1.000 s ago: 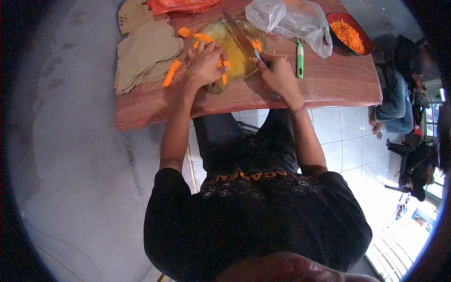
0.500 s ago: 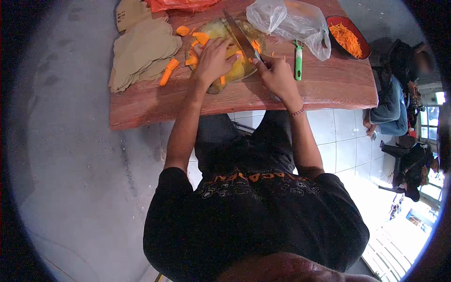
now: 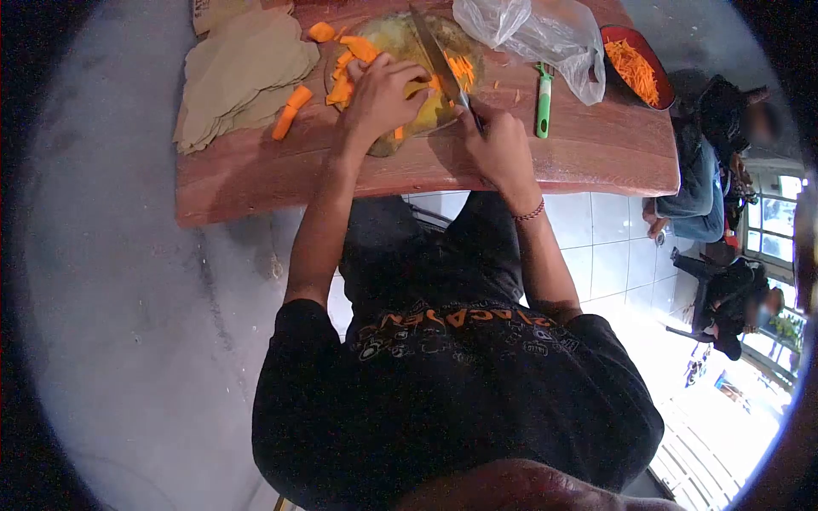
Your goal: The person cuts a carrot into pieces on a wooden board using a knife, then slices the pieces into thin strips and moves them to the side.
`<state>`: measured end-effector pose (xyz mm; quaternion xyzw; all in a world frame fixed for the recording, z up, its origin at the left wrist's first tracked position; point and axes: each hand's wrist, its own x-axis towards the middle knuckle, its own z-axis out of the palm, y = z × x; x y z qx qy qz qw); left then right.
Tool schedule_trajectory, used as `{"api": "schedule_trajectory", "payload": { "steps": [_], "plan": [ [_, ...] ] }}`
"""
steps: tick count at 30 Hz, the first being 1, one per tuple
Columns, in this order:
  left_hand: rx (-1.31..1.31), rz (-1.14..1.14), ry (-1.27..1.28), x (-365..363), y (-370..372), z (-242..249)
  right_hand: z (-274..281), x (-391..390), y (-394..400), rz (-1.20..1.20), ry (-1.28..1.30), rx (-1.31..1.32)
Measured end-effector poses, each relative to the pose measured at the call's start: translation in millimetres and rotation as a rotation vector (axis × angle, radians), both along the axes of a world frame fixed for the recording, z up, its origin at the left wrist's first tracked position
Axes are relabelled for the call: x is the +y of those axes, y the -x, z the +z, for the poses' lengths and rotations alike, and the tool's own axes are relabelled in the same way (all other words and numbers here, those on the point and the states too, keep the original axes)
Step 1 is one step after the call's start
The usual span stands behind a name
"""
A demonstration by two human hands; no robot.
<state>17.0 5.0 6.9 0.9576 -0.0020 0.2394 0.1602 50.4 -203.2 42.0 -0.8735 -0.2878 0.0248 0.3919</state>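
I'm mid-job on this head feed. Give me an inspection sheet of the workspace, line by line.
Surface: reddish-brown wooden table bearing a round, stained chopping board.
Job's things: long-bladed metal knife, angled across the board; chunky orange carrot pieces left of it, thin orange carrot strips right; dark, red-lined tray holding orange shreds.
Clutter: ragged-edged brown sheets, stacked; crumpled clear plastic bag; green-and-white peeler.
Hands: bare right hand grips the knife handle; bare left hand is at the carrot pieces, grip unclear.
Cables: nothing seen clearly.
Surroundings: grey floor, white floor tiles, seated people at right.
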Motion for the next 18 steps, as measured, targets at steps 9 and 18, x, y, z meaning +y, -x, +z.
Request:
{"api": "schedule_trajectory", "payload": {
  "steps": [9, 18],
  "plan": [
    [-0.058, -0.018, 0.041, 4.6, -7.7, -14.9, 3.0, 0.8, -3.8, 0.047, -0.003, -0.06],
    [-0.136, -0.021, -0.035, 2.0, -4.4, -13.0, 2.3, 2.1, -5.1, 0.036, 0.027, -0.063]
  ]
}}
